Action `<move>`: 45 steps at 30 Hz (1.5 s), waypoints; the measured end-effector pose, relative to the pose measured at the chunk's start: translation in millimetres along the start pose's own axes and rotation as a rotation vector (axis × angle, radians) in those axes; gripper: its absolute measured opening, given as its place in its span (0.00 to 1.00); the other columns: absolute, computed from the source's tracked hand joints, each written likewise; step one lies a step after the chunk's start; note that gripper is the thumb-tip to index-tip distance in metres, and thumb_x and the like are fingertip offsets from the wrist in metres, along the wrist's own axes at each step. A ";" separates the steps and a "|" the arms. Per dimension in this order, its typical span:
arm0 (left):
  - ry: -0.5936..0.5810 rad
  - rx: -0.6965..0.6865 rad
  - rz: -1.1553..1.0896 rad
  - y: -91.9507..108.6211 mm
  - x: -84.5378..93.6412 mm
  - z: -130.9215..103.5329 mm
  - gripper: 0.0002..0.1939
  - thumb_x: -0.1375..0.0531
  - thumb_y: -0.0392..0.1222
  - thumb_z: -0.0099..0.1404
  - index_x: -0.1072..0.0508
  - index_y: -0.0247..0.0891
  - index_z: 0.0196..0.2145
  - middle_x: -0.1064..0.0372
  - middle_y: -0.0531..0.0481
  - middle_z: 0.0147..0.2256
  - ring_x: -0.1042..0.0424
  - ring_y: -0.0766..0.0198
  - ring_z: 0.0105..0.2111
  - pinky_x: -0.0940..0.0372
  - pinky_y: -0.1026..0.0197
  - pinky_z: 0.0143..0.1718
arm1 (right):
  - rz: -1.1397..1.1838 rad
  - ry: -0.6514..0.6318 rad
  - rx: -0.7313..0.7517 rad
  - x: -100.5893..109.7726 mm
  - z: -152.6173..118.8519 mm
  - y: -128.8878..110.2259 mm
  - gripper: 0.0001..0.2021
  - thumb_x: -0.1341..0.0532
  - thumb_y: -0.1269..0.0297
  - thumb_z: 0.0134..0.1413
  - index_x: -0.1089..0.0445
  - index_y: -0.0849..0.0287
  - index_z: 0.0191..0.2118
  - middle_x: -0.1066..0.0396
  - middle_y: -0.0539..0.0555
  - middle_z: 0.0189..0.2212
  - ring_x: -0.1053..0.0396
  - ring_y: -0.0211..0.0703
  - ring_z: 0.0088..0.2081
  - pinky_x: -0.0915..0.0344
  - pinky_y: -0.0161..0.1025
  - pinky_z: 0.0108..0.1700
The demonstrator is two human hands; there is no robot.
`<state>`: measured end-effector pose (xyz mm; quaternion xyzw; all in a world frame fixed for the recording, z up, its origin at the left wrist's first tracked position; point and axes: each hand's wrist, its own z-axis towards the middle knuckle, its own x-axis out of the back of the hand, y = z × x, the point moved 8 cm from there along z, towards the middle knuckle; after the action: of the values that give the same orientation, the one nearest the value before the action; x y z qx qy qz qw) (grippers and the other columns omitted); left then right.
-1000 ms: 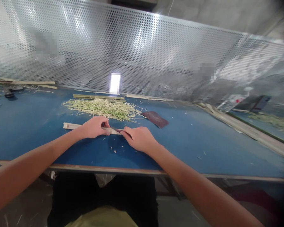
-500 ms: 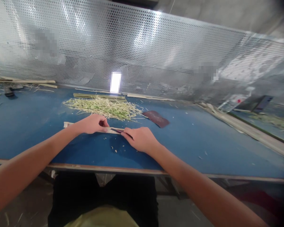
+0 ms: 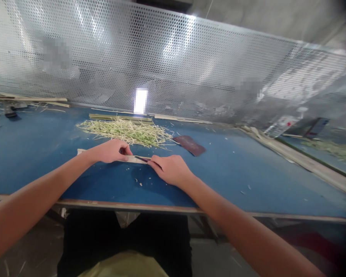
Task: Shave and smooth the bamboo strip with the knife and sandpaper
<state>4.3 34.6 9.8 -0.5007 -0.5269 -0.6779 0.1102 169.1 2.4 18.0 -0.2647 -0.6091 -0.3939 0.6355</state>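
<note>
A pale flat strip (image 3: pixel 129 159) lies near the front of the blue table (image 3: pixel 225 173), running left to right under both hands. My left hand (image 3: pixel 113 151) is closed on the strip, thumb and fingers pinching it. My right hand (image 3: pixel 170 168) is closed around a thin dark tool (image 3: pixel 142 159), whose pointed end rests at the strip just right of my left fingertips. The tool's rear is hidden in the hand. Behind the hands is a heap of thin pale-green shavings (image 3: pixel 127 130), and to its right a brown, curled sheet (image 3: pixel 190 145).
A perforated metal panel (image 3: pixel 161 57) stands along the table's back. Long strips (image 3: pixel 291 154) lie at the right edge, others (image 3: pixel 31 99) at the back left beside a dark object (image 3: pixel 10 110). Small chips (image 3: pixel 141 184) lie before the hands.
</note>
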 end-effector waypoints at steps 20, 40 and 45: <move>-0.001 -0.026 -0.009 1.7 0.3 -1.5 0.18 0.42 0.56 0.62 0.26 0.38 0.38 0.26 0.45 0.39 0.29 0.62 0.34 0.38 0.61 0.32 | -0.047 -0.088 -0.024 -2.2 0.7 -2.8 0.23 0.58 0.52 0.69 0.27 0.51 0.45 0.23 0.53 0.31 0.29 0.44 0.28 0.53 0.37 0.27; -0.037 -0.044 0.145 -7.8 6.3 -5.9 0.15 0.40 0.54 0.60 0.26 0.40 0.34 0.28 0.49 0.33 0.32 0.63 0.30 0.43 0.61 0.31 | -0.100 -0.121 0.005 3.5 -3.4 -11.9 0.21 0.56 0.52 0.69 0.29 0.49 0.52 0.22 0.53 0.30 0.28 0.45 0.28 0.50 0.36 0.27; -0.030 -0.085 0.134 -6.6 7.4 -4.9 0.15 0.40 0.54 0.59 0.26 0.39 0.33 0.27 0.48 0.34 0.32 0.64 0.30 0.43 0.61 0.31 | -0.096 -0.103 0.023 2.2 -4.5 -12.2 0.21 0.57 0.51 0.69 0.32 0.44 0.56 0.21 0.52 0.34 0.28 0.43 0.27 0.51 0.36 0.27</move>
<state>-6.4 36.1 11.9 -0.5492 -0.4646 -0.6831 0.1261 161.5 -8.3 17.9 -0.2479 -0.6575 -0.4026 0.5866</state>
